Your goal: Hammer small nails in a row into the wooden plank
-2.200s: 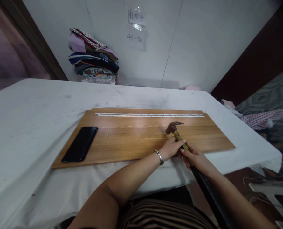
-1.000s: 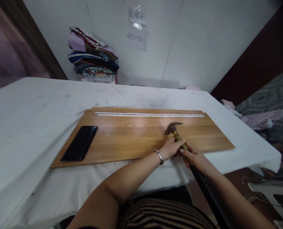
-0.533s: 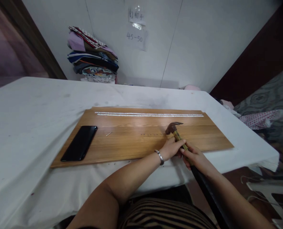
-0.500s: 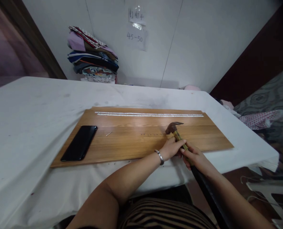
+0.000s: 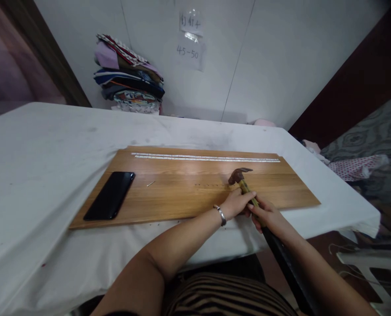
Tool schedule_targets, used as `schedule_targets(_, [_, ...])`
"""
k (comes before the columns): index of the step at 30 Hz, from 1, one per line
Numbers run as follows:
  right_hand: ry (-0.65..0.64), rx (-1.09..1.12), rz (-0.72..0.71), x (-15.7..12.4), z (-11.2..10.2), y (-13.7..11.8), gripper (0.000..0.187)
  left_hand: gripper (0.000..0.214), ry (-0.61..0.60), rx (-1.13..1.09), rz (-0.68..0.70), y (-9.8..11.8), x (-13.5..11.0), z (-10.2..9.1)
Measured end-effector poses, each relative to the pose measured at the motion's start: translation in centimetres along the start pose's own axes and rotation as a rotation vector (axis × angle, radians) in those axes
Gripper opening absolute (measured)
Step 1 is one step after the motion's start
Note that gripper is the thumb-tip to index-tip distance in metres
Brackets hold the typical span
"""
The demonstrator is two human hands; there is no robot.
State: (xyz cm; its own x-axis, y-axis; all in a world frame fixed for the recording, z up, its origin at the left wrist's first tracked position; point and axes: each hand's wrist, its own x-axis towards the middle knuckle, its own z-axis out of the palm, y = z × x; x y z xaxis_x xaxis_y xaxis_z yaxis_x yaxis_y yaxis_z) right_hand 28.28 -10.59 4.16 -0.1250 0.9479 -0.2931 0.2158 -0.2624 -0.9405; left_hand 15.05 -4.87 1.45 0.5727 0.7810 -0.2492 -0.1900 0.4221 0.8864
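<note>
The hammer (image 5: pixel 276 246) lies across the near edge of the board (image 5: pixel 182 199), held by the right grip (image 5: pixel 268 215), which is closed around the handle (image 5: pixel 244 187). The head (image 5: pixel 236 176) is beyond this grip and to its left, above the board; contact with the wood cannot be confirmed. The dark end of the handle runs back from the grip toward the body, alongside the right forearm.

The left grip (image 5: pixel 237 204) is just left of the right grip, with its thumb against the handle. Its other fingers are largely hidden; whether they close on anything cannot be told.

Step in hand, as judged: steadying the hammer over the board. Any stroke calls for a firm right grip and a left thumb clear of the head.

Left of the head, a row of small dark marks (image 5: pixel 211 185) crosses the board. Farther left of both grips lies a loose nail (image 5: pixel 151 184), then a black phone (image 5: pixel 110 195). Beyond the grips, two measuring strips (image 5: pixel 205 157) run along the far edge. A white cloth (image 5: pixel 50 153) covers the counter beneath.
</note>
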Motion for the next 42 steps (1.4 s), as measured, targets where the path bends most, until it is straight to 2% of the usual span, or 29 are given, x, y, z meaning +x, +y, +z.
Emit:
schedule_targets(11, [0.009, -0.007, 0.0, 0.12, -0.02, 0.23, 0.046, 0.03, -0.002, -0.006, -0.003, 0.33, -0.2, 0.13])
schedule_targets(42, [0.009, -0.029, -0.029, -0.18, -0.04, 0.02, 0.041, 0.034, 0.012, 0.041, -0.004, -0.11, 0.18, 0.04])
